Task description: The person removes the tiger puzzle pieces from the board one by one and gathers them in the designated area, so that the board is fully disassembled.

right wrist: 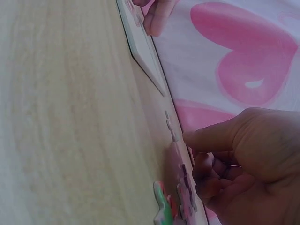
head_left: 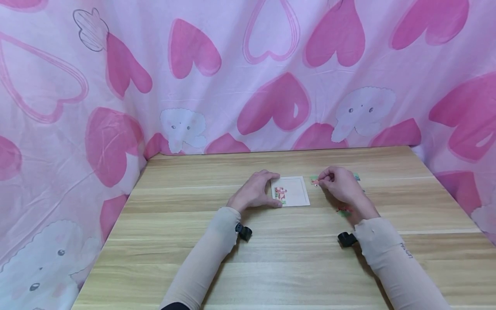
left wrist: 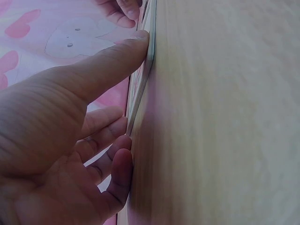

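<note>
On the table lies a square white puzzle tray point(head_left: 297, 192), with a pink-and-green puzzle piece point(head_left: 280, 194) in its left part. My left hand point(head_left: 253, 189) grips the tray's left side, thumb at the near edge and fingers toward the far edge. To the right of the tray, my right hand point(head_left: 341, 184) pinches the right end of a small colourful puzzle piece point(head_left: 313, 181) with thumb and curled fingers. In the right wrist view that puzzle piece point(right wrist: 171, 126) shows almost edge-on, right by the thumb tip.
A red-and-green puzzle piece point(head_left: 344, 211) lies below the right hand. Another green-blue piece point(head_left: 357, 176) peeks out beyond it, partly hidden. The wooden table point(head_left: 271, 267) ends at a pink heart-patterned curtain point(head_left: 232, 94) behind and at the sides.
</note>
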